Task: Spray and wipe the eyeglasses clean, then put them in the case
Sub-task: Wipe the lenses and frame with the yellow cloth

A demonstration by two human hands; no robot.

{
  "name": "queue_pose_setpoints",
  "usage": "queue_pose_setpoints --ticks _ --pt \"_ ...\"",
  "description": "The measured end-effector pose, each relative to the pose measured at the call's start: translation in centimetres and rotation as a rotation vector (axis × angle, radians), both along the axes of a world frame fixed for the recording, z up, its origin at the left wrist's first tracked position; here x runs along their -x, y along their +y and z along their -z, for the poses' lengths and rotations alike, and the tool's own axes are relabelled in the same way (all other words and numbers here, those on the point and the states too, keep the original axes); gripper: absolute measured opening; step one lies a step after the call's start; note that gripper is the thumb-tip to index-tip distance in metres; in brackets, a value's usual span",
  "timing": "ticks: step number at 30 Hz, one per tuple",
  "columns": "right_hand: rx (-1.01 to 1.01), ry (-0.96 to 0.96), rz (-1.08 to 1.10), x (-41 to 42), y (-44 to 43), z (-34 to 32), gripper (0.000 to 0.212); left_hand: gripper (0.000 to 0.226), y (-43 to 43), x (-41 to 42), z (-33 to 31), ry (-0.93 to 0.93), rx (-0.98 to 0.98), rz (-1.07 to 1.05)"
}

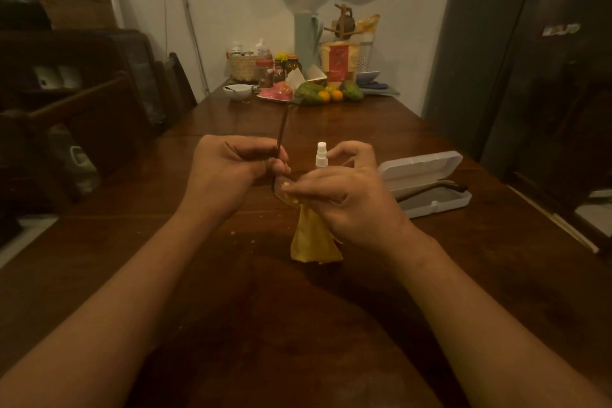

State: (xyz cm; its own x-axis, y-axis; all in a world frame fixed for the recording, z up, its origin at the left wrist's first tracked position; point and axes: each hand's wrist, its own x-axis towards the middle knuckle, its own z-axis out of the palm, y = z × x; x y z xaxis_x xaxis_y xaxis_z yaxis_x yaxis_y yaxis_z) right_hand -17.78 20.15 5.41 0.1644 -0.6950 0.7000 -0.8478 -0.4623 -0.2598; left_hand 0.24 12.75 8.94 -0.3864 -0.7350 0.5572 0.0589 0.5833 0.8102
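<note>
The one pair of eyeglasses [280, 142] is held between the two hands, above the worktop [364, 129]. Its thin brown frame runs left to right. One straight temple arm points up and away from the person, past the left hand. A second, curved brown arm reaches out beyond the right hand, over the open case [427, 172]; whether it touches the case cannot be told.

The left hand [231, 172] has its fingers curled round the frame at the base of the raised arm. The right hand [344, 195] pinches one soft yellow cloth [314, 238] against the rounded lens, and the rest of the cloth hangs down in a loose fold below that hand.

One small white spray bottle [321, 156] stands upright just beyond the hands, nozzle on top. The single case, white, smooth and oblong, lies to the right of the right hand with its lid tipped back. The worktop is dark, glossy wood.
</note>
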Motion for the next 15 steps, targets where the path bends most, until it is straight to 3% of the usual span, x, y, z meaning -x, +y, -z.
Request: queue_pose_setpoints --ticks 4,11,15 --pt "-0.032 -0.04 -0.019 0.4 0.0 0.0 0.023 0.028 -0.1 -0.1 0.0 -0.003 0.007 0.001" --pt "0.046 -0.039 0.134 0.1 0.1 0.0 0.026 0.024 0.0 0.0 0.2 -0.003 0.028 0.027" --pt "0.078 -0.034 0.088 -0.7 0.1 0.2 0.024 0.026 -0.1 0.2 0.3 -0.009 0.001 0.031"
